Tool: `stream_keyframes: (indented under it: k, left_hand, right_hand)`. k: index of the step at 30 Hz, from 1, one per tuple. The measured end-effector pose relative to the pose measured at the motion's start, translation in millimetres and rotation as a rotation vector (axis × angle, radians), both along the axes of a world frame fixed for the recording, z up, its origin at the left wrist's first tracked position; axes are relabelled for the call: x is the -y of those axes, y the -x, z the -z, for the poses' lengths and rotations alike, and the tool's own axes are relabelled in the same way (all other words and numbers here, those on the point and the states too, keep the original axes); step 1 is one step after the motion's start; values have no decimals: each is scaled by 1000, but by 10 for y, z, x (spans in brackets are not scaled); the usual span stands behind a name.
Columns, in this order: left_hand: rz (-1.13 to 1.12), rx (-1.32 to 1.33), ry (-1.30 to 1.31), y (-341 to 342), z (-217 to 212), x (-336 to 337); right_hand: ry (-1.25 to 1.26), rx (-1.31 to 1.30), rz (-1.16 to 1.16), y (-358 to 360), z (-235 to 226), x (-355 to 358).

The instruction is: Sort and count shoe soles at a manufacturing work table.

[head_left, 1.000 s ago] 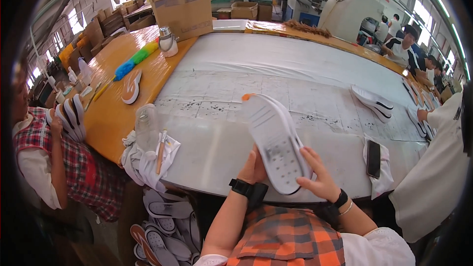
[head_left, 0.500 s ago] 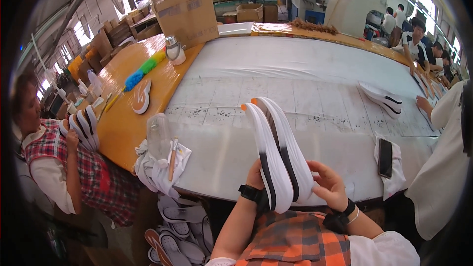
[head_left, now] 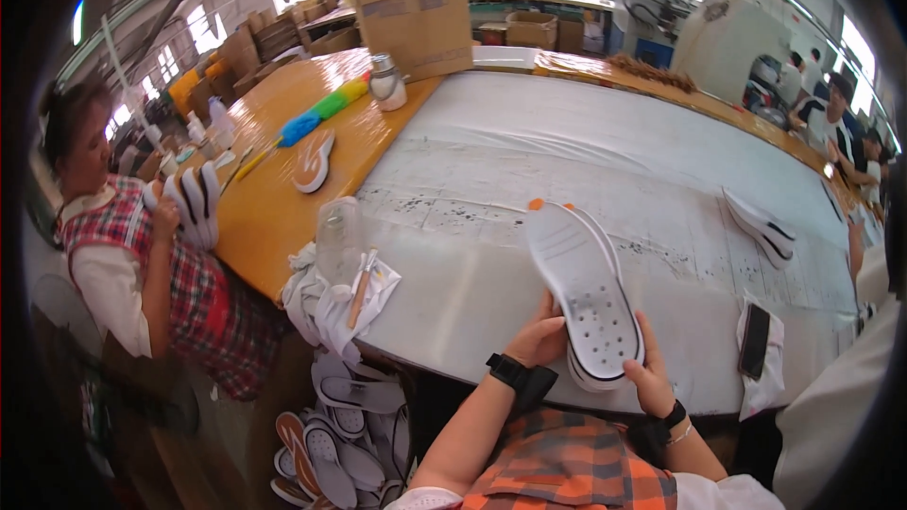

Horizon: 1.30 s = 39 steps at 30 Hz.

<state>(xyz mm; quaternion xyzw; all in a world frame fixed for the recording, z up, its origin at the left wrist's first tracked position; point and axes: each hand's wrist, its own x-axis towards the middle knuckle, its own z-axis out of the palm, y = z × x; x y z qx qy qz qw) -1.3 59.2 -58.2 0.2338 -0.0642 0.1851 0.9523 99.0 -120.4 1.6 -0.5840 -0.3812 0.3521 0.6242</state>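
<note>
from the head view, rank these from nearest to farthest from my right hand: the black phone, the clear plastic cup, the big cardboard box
1. Black phone, just right of the right hand, on a white cloth.
2. Clear plastic cup, off to the left, past the left hand.
3. Big cardboard box, at the table's far end, upper left.

Beyond the soles point(head_left: 586, 297) held in both hands, the white sheet point(head_left: 605, 151) lies open to the far edge. Left of the left hand point(head_left: 540, 335), a clear cup point(head_left: 337, 241) and brush point(head_left: 362, 276) on rags point(head_left: 326, 307) block the near corner. Right, a phone point(head_left: 756, 340) lies near; stacked soles point(head_left: 761, 225) sit farther off.
</note>
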Motion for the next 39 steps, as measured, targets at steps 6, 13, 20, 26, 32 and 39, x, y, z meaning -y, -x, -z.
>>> stream_keyframes:
  k: [6, 13, 20, 26, 32, 39]
  left_hand:
    - [60, 70, 79, -16, 154, -45]
    - [-18, -32, 124, -34, 33, -102]
    - [-389, -69, -276, 175, -20, -13]
    - [-205, -320, 260, -34, -63, -107]
    - [-168, -308, 187, 31, 71, -180]
    - [-193, -331, 211, 21, 71, -172]
  right_hand:
    - [-185, -704, 2, 26, 8, -74]
    - [-182, -663, 65, -64, -56, -172]
    - [-239, -526, -399, 764, -629, -640]
    - [40, -821, -798, 1055, -871, -936]
    - [35, -354, -185, 477, -381, -790]
    - [10, -243, 217, -345, 40, -716]
